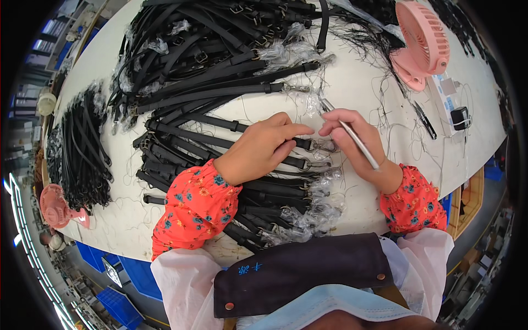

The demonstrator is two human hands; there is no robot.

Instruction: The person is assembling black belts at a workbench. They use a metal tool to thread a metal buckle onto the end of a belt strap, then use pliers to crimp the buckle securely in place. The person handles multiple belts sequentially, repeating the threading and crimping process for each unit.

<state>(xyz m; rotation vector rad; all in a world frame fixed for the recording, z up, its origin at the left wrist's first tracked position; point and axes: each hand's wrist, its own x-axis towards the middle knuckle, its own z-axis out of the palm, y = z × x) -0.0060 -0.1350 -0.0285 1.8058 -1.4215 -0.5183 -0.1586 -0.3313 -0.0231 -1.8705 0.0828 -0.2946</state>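
Black strap [300,144] pinned flat under my left hand [263,147], steadying its clasp [324,146] while my right hand [360,144] grips snips [352,135].

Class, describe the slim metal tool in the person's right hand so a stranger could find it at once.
Start at the white worktable, below the pink fan. The right hand rests beside a pile of black straps. The tool crosses that hand diagonally: a thin silver rod, the only bright metal stick among dark straps.
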